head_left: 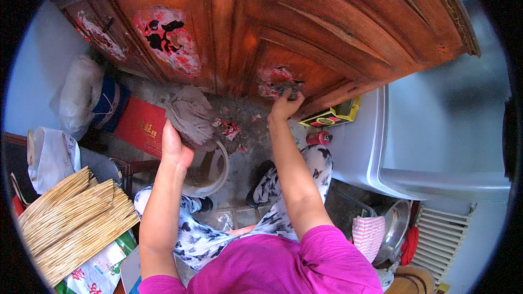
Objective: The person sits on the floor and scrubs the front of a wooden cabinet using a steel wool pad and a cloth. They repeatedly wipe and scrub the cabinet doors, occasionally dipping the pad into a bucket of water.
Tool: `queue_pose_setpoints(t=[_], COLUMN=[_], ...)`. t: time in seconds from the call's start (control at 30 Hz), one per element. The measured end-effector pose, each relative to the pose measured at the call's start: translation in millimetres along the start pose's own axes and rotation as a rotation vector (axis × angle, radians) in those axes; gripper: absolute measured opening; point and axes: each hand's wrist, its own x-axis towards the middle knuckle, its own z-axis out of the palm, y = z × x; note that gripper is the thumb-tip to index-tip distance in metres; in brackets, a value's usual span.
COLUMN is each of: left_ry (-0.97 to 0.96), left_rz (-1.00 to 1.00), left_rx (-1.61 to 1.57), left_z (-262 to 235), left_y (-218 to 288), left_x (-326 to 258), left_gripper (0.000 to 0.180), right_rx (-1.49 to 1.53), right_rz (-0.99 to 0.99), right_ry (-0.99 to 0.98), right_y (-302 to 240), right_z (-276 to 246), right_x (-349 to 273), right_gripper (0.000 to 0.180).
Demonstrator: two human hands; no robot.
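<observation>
My left hand point(176, 149) holds a crumpled grey cloth point(192, 115) above a bucket point(223, 170) of murky water. My right hand point(283, 110) is closed on a dark grey scouring pad point(295, 91), pressed to the lower right door of a brown wooden cabinet point(226, 38). Under the pad lies a partly scraped red and white sticker point(268, 79). A larger torn sticker point(169, 38) with black patches covers the door panel to the left. Red and white scraps point(230, 129) are scattered on the floor below.
To the left are a red box point(137, 125), a blue container point(111, 106) and a bundle of thin sticks point(81, 218). A pale appliance point(362, 141) stands at the right, near a yellow and black box point(335, 115), a red can point(318, 138) and a metal basin point(395, 231).
</observation>
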Motion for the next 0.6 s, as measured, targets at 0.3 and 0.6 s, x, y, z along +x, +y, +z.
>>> queue_pose_setpoints(t=[0.3,0.6], left_ry=[-0.015,0.067], left_rz=[0.017,0.012], left_rx=[-0.001,-0.019], left_z=[2.8,-14.9], left_y=[9.3,13.8], left_x=[-0.2,-9.5], left_gripper=[0.042,0.043], right_rx=[-0.425,-0.305], right_rz=[-0.139,-0.166], right_ry=[0.115,0.034], right_y=[37.3,10.8], right_z=[-8.4,-5.5], right_x=[20.2,-12.2], right_gripper=[0.030,0.027])
